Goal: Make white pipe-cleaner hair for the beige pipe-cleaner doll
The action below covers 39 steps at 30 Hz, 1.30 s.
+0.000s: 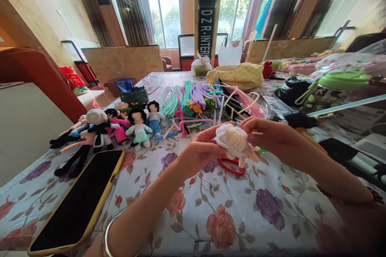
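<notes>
A small fuzzy pipe-cleaner doll [234, 141], cream and white with peach parts below, is held up over the table in front of me. My left hand [206, 144] grips it from the left, fingers behind and thumb along its near side. At its upper right, my right hand [259, 130] pinches with bent fingers; a thin peach tip sticks out there. What exactly those fingertips hold is partly hidden. Just beneath the doll lie red-handled scissors [232, 166], with only the handle loops showing.
Several finished dolls [138, 124] and a phone in a yellow case [78, 200] lie at left. Bundles of coloured pipe cleaners [199, 98] fill the middle back. A yellow pouch [238, 75], a green-lidded cup [343, 80] and a phone-holder arm [346, 106] are farther right.
</notes>
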Available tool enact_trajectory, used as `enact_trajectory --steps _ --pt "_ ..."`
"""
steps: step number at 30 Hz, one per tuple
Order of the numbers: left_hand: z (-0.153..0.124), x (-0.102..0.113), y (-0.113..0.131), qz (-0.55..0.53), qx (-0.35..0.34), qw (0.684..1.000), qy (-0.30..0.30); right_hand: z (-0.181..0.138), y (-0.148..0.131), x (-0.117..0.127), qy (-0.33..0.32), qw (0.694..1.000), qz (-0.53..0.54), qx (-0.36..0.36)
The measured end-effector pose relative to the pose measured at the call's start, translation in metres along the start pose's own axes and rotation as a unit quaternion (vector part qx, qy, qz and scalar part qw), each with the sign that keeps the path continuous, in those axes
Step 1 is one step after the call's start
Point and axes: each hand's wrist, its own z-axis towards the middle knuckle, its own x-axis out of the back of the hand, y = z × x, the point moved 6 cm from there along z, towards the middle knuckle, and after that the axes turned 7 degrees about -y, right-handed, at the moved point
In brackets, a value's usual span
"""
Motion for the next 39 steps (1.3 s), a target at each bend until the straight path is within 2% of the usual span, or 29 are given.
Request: enact_trajectory --steps 4,8,12,14,22,26,33,39 --pt "0.000 -0.002 0.001 0.002 0.003 1.000 -0.007 -0.002 0.002 0.000 0.008 1.000 -0.017 -0.015" --pt "0.000 -0.001 0.003 0.015 -0.003 1.000 0.014 -0.005 -0.002 0.003 0.075 0.994 -0.070 -0.023" --pt "0.000 -0.002 0.005 0.028 -0.012 0.999 0.020 -0.008 -0.011 0.005 0.148 0.977 -0.153 -0.012" --pt "0.000 -0.001 0.006 0.028 -0.013 0.999 0.022 -0.008 -0.015 0.004 0.162 0.968 -0.194 -0.004" --pt "0.000 0.003 0.004 0.028 -0.021 0.999 0.039 -0.009 -0.022 -0.001 0.115 0.956 -0.271 0.021" --pt "0.001 0.002 0.005 0.027 -0.031 0.999 0.029 -0.008 -0.026 -0.004 0.096 0.951 -0.289 0.045" --pt "0.003 0.002 0.004 0.032 -0.029 0.999 0.027 -0.008 -0.028 -0.002 0.088 0.964 -0.250 0.034" --pt "0.004 0.004 0.002 0.027 -0.036 0.998 0.041 -0.015 -0.039 0.004 0.091 0.972 -0.209 0.061"
